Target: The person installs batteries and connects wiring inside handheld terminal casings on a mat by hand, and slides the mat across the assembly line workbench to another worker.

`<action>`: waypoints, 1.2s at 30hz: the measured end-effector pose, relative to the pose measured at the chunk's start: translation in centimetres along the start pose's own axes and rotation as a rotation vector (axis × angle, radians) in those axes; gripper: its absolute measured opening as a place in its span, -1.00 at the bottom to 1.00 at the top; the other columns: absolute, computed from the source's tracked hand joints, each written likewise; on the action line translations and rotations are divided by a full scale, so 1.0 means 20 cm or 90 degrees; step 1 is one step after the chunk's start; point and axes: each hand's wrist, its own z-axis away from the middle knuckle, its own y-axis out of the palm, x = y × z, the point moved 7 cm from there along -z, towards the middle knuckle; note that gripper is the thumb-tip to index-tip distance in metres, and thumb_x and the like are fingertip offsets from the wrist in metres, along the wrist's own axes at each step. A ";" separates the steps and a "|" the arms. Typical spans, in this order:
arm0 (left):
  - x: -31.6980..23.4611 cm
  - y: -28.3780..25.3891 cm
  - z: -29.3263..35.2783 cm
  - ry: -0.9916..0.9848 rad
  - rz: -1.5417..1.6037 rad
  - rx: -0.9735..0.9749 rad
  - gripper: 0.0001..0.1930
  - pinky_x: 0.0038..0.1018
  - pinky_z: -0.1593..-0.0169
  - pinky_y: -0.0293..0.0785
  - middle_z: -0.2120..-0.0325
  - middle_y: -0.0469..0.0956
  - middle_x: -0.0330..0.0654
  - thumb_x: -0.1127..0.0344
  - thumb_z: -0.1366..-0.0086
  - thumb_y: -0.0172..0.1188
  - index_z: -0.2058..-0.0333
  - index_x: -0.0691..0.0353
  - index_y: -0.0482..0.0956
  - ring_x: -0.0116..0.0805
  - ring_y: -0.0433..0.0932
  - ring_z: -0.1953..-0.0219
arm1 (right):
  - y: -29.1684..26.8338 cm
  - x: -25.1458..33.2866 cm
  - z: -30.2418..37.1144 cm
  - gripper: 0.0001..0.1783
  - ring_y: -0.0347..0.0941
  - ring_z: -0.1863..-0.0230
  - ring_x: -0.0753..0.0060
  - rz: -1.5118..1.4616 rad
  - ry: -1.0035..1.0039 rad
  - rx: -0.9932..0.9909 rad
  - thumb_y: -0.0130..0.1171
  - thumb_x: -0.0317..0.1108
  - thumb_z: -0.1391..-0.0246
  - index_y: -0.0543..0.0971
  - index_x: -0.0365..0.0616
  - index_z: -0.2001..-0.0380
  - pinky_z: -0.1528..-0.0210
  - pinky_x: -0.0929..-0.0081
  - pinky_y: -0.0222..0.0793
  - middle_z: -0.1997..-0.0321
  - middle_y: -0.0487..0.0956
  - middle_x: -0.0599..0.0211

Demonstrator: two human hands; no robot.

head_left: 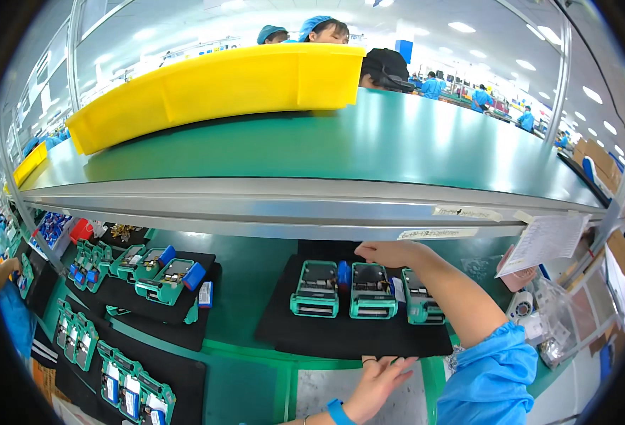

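Three green-framed device housings with exposed circuit parts (373, 290) stand in a row on a black foam mat (358, 338). My right hand (387, 253) reaches over the far side of the mat, just beyond the middle housing. Its fingers are bent together, and what they hold, if anything, is hidden. My right forearm crosses above the rightmost housing (422, 301) and covers part of it. At the mat's near edge is my left hand (376, 386), fingers apart and nothing visible in them. A blue part (343, 275) sits between the left and middle housings.
More green housings (163, 282) lie on black mats at the left, some with blue parts. An overhead shelf (312, 185) carrying a yellow bin (220, 88) spans the far side. Plastic bags (549, 319) and a hanging paper sheet (542, 244) are at the right. Other people work beyond.
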 end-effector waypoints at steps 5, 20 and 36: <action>-0.07 -0.04 0.13 -0.015 0.014 -0.052 -0.61 -0.33 -0.11 0.44 -0.05 0.42 -0.08 0.33 -0.41 0.07 -0.12 0.23 0.16 -0.26 0.45 -0.13 | -0.16 0.33 0.45 -0.70 0.53 0.15 0.05 -0.127 -0.205 -0.223 0.06 -0.24 -0.22 0.57 -0.22 0.12 0.06 0.22 0.41 0.24 0.59 0.10; -0.94 -0.55 1.50 0.293 -0.669 -0.474 -0.83 -0.44 0.05 0.46 0.28 0.58 -0.14 0.40 -0.31 0.16 0.14 0.25 0.55 -0.31 0.56 0.18 | 0.86 0.87 1.52 -0.82 0.55 0.11 0.10 -0.313 -0.284 -0.193 0.14 -0.42 -0.17 0.60 -0.23 0.19 0.04 0.30 0.46 0.14 0.61 0.09; -1.74 -1.79 2.35 -0.077 -1.074 -1.069 -0.33 -0.24 -0.21 0.34 -0.06 0.43 0.19 -0.21 -0.17 0.13 0.05 0.37 0.60 0.08 0.42 -0.12 | 1.45 1.22 1.47 -0.77 0.38 0.43 0.67 -0.775 0.022 0.133 0.08 -0.31 -0.29 0.58 -0.15 0.07 0.40 0.67 0.31 0.32 0.56 0.45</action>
